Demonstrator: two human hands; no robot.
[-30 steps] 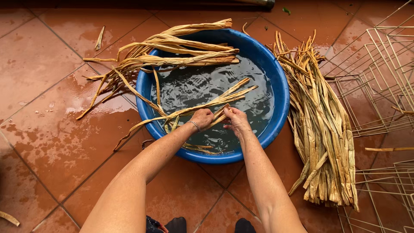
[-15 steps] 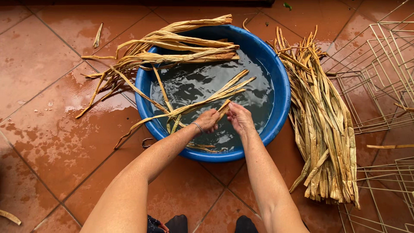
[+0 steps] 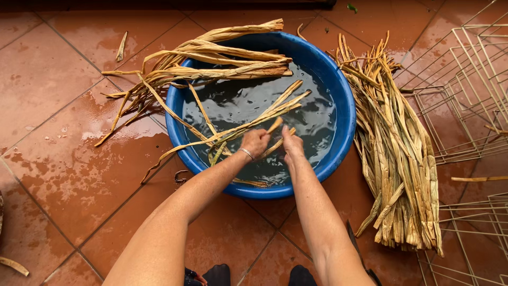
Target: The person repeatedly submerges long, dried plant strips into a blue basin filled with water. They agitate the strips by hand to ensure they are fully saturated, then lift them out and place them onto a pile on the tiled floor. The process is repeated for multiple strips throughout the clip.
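1. Blue basin [image 3: 346,114] holds dark water; left hand [image 3: 255,142] and right hand [image 3: 291,144] each grip dried strips [image 3: 248,124] over it.
2. Soaked strips drape its far rim.
3. Dry bundle [image 3: 397,153], right of basin, looks unsoaked.

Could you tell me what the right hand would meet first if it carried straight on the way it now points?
Probably the fibre strips it grips, then the water in the blue basin; depth is unclear.
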